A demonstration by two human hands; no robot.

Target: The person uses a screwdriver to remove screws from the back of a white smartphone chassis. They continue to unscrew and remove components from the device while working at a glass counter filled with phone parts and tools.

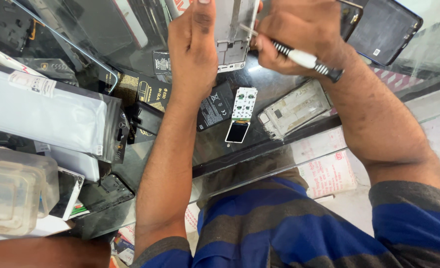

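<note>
My left hand (194,47) grips a silver phone frame (234,34) at the top of the view, thumb along its left side. My right hand (299,34) is closed on a small screwdriver (306,60) with a white and black handle; its thin shaft points left to the frame. Below the hands, on the glass counter, lie a black phone battery (216,106), a small keypad circuit board with a little screen (241,114), and a pale phone housing (294,107).
A black phone back cover (386,30) lies at the top right. White packaged parts (46,111), a clear plastic box (11,196) and several dark phone pieces (106,191) crowd the left side. The glass counter's edge (259,159) runs diagonally in front of my striped shirt.
</note>
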